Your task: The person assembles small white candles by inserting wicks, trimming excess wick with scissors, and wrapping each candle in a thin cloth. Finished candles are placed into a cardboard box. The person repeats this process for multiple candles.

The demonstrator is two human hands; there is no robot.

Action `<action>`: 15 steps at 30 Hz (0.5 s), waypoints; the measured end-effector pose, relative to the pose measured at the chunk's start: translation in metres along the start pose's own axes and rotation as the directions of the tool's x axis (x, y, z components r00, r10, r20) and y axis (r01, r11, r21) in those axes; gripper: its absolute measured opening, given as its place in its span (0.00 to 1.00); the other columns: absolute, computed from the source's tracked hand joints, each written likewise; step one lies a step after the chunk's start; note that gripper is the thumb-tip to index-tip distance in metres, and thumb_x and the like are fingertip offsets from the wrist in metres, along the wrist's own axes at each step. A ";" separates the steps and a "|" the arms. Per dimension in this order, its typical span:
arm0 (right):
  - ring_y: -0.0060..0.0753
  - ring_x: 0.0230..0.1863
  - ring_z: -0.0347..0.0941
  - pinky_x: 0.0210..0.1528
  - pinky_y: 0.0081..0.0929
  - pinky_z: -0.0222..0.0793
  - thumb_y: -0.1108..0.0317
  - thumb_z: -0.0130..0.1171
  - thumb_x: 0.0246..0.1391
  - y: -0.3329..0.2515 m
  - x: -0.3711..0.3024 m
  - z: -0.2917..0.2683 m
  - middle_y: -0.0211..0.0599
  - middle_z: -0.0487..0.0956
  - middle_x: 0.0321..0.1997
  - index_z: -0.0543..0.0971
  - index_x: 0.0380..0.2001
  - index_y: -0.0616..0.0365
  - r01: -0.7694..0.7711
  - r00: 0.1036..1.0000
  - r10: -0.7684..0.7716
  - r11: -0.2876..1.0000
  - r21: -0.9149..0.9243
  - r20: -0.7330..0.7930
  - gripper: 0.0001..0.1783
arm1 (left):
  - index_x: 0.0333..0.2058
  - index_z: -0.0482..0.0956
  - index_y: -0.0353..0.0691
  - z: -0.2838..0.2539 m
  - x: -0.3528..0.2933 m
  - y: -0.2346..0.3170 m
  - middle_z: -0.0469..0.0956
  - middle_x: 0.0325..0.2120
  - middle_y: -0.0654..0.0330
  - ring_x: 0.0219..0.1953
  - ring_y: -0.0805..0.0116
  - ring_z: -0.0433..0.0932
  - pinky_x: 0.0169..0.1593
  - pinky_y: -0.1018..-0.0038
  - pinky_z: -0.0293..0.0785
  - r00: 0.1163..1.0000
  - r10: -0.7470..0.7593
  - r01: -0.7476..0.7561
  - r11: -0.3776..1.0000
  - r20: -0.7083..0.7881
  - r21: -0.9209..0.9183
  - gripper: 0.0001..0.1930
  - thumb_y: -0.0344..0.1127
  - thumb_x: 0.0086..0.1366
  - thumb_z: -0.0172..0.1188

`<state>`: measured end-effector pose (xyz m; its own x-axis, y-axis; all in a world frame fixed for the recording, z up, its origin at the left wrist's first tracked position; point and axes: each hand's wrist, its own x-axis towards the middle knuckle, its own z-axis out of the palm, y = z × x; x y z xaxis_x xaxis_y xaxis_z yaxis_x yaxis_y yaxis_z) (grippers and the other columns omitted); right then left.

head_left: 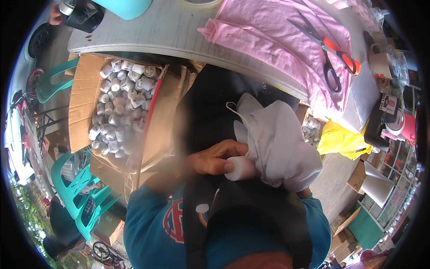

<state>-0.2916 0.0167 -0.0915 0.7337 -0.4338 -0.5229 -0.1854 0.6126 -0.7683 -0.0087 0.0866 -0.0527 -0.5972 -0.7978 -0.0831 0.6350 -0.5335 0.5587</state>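
My left hand (215, 158) is closed round a short white cylinder (239, 168) in front of my chest, its thumb resting on the near end. Against the cylinder's other end bunches a white cloth (284, 141), with a thin loop of cord at its upper left edge. My right hand is hidden under or behind this cloth; only a bit of its wrist (306, 193) shows below it. What those fingers do cannot be seen. Black fabric (208, 107) lies over my lap beneath the cloth.
A cardboard box (82, 105) on the left holds many small white cylinders (118, 110). Ahead, the grey table (165, 38) bears pink cloth (268, 36) and orange-and-black scissors (333, 47). A yellow plastic bag (342, 139) hangs at right; green plastic chairs (74, 188) stand left.
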 end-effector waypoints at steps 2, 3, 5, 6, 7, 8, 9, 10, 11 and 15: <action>0.32 0.45 0.78 0.43 0.32 0.76 0.70 0.65 0.49 0.001 0.000 0.001 0.44 0.80 0.44 0.77 0.45 0.66 -0.015 1.000 0.015 1.000 -0.007 0.000 0.20 | 0.43 0.72 0.28 -0.001 -0.001 -0.001 0.76 0.34 0.59 0.37 0.75 0.74 0.41 0.78 0.67 1.000 -0.003 0.003 1.000 0.013 0.006 0.32 0.55 0.54 0.60; 0.32 0.45 0.78 0.43 0.32 0.76 0.70 0.65 0.48 0.002 0.000 0.002 0.44 0.80 0.44 0.77 0.45 0.66 -0.021 1.000 0.021 1.000 -0.007 0.000 0.20 | 0.43 0.72 0.28 -0.002 -0.001 -0.002 0.76 0.34 0.59 0.37 0.75 0.74 0.41 0.78 0.67 1.000 -0.007 0.007 1.000 0.017 0.006 0.31 0.54 0.54 0.60; 0.32 0.44 0.78 0.43 0.32 0.76 0.70 0.65 0.48 0.002 -0.001 0.003 0.44 0.80 0.44 0.77 0.45 0.66 -0.036 0.999 0.036 0.999 -0.014 -0.001 0.19 | 0.43 0.72 0.28 -0.003 -0.001 -0.002 0.76 0.34 0.59 0.37 0.75 0.74 0.41 0.78 0.67 1.000 -0.010 0.010 0.999 0.010 0.034 0.30 0.53 0.53 0.59; 0.32 0.44 0.78 0.43 0.32 0.76 0.70 0.65 0.48 0.004 -0.002 0.004 0.44 0.80 0.44 0.77 0.45 0.66 -0.045 0.999 0.045 0.999 -0.014 -0.001 0.19 | 0.43 0.72 0.28 -0.003 -0.001 -0.003 0.76 0.34 0.59 0.37 0.75 0.74 0.40 0.79 0.67 1.000 -0.010 0.010 0.998 -0.001 0.058 0.30 0.52 0.53 0.59; 0.31 0.44 0.78 0.43 0.31 0.76 0.71 0.65 0.48 0.005 -0.003 0.004 0.44 0.80 0.44 0.77 0.45 0.66 -0.053 0.999 0.053 0.998 -0.018 -0.001 0.19 | 0.43 0.72 0.28 -0.002 -0.002 -0.003 0.76 0.34 0.59 0.37 0.75 0.74 0.40 0.79 0.67 1.000 -0.002 0.002 0.998 -0.001 0.068 0.29 0.51 0.53 0.59; 0.31 0.44 0.78 0.43 0.31 0.76 0.71 0.65 0.48 0.007 -0.004 0.004 0.44 0.80 0.44 0.77 0.45 0.66 -0.062 0.998 0.062 0.998 -0.017 0.003 0.19 | 0.42 0.72 0.28 -0.001 -0.001 -0.003 0.75 0.33 0.60 0.36 0.76 0.73 0.39 0.79 0.67 1.000 0.006 -0.005 0.997 -0.012 0.081 0.28 0.50 0.53 0.59; 0.31 0.44 0.78 0.42 0.31 0.76 0.71 0.65 0.48 0.009 -0.006 0.003 0.44 0.80 0.44 0.77 0.44 0.66 -0.073 0.997 0.073 0.997 -0.018 0.003 0.19 | 0.41 0.72 0.28 0.000 -0.001 -0.004 0.75 0.31 0.61 0.35 0.76 0.73 0.38 0.79 0.66 1.000 0.022 -0.021 0.997 -0.013 0.078 0.28 0.50 0.52 0.58; 0.31 0.44 0.78 0.42 0.31 0.76 0.71 0.65 0.48 0.012 -0.007 0.002 0.44 0.80 0.44 0.77 0.44 0.66 -0.084 0.996 0.084 0.996 -0.022 0.004 0.19 | 0.41 0.72 0.29 0.001 -0.001 -0.004 0.74 0.30 0.61 0.34 0.77 0.72 0.36 0.78 0.66 0.999 0.038 -0.037 0.997 -0.014 0.075 0.27 0.49 0.52 0.58; 0.31 0.44 0.78 0.42 0.31 0.76 0.71 0.65 0.48 0.015 -0.009 0.000 0.44 0.80 0.44 0.77 0.44 0.66 -0.091 0.996 0.092 0.996 -0.018 0.009 0.19 | 0.40 0.72 0.29 0.001 -0.001 -0.005 0.74 0.30 0.61 0.33 0.77 0.72 0.36 0.78 0.66 0.999 0.041 -0.040 0.997 -0.022 0.073 0.26 0.49 0.52 0.58; 0.32 0.44 0.78 0.43 0.32 0.76 0.71 0.65 0.49 0.025 -0.011 -0.009 0.43 0.80 0.45 0.78 0.44 0.65 -0.011 0.975 -0.024 0.988 0.156 0.222 0.18 | 0.39 0.73 0.29 -0.002 0.000 -0.005 0.74 0.29 0.61 0.33 0.75 0.72 0.36 0.77 0.66 0.999 0.047 -0.050 0.989 0.025 0.141 0.26 0.49 0.52 0.58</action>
<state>-0.3100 0.0307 -0.1083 0.8646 -0.2915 -0.4092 -0.0888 0.7131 -0.6955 -0.0112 0.0891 -0.0570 -0.5785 -0.8149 -0.0358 0.5891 -0.4478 0.6726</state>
